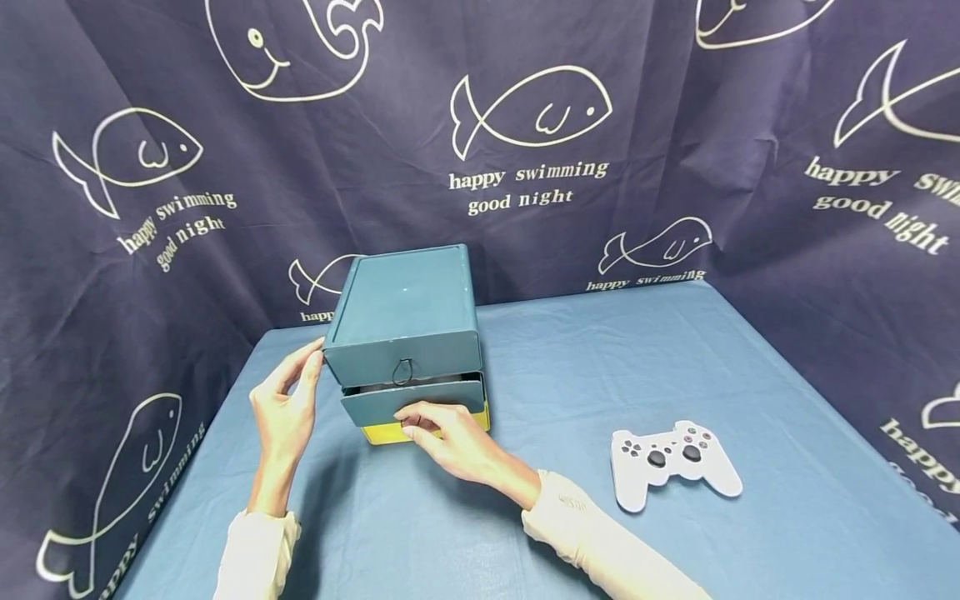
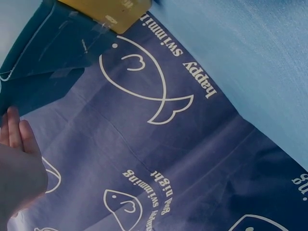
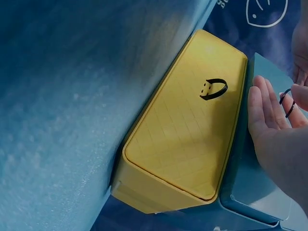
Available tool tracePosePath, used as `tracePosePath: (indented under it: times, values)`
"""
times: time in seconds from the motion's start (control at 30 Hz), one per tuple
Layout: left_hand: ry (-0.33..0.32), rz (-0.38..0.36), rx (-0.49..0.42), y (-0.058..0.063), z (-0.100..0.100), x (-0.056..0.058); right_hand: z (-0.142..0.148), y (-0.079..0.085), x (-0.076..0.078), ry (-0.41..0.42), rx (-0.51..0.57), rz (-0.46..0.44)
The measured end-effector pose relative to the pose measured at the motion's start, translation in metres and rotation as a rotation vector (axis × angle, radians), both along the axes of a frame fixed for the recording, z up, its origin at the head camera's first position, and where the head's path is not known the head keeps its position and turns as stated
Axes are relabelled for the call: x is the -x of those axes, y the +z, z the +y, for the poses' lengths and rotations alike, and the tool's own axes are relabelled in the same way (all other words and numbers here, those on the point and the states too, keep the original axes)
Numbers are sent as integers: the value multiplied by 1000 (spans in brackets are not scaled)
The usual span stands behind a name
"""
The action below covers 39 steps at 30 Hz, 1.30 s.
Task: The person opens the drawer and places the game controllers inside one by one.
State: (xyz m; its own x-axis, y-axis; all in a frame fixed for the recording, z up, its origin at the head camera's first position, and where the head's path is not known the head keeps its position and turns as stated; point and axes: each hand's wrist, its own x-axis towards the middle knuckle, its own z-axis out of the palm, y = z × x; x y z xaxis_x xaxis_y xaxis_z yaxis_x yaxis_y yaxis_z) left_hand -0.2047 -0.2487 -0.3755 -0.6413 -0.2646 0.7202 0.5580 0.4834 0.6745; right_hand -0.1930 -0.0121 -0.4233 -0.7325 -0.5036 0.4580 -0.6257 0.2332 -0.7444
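A stacked drawer box (image 1: 405, 293), teal above and yellow at the bottom, stands left of centre on the table. Its middle teal drawer (image 1: 367, 407) sticks out a little, with a dark gap along its top edge. Thumb and index finger of my right hand (image 1: 459, 443) pinch that drawer's black loop pull (image 3: 290, 112), the other fingers lying along the drawer front. Against the left side of the top teal section, my left hand (image 1: 287, 410) rests its fairly straight fingertips. Below, the yellow drawer (image 3: 187, 130) is closed. The drawer's contents are hidden.
A white game controller (image 1: 675, 462) lies on the blue tablecloth (image 1: 555, 367) at the right. Dark blue curtains (image 1: 540, 242) with white fish drawings hang behind and at both sides. Another black loop (image 1: 405, 372) hangs on the top drawer front.
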Motion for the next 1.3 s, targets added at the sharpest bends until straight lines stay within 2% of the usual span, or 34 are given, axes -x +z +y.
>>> tracePosePath:
  times: [0.3,0.53,1.03,1.3]
  values:
    - [7,-9,1,-1,-2,-1,-2,1,5,-29,-17,1]
    - [-23,8,-4,-1,-3,0,-3,1,9,-40,-25,-3]
    - [2,-5,7,1,-1,-1,-3,2,9,-32,-5,-54]
    - [-24,9,-11,1,0,0,0,1,6,-19,11,-67]
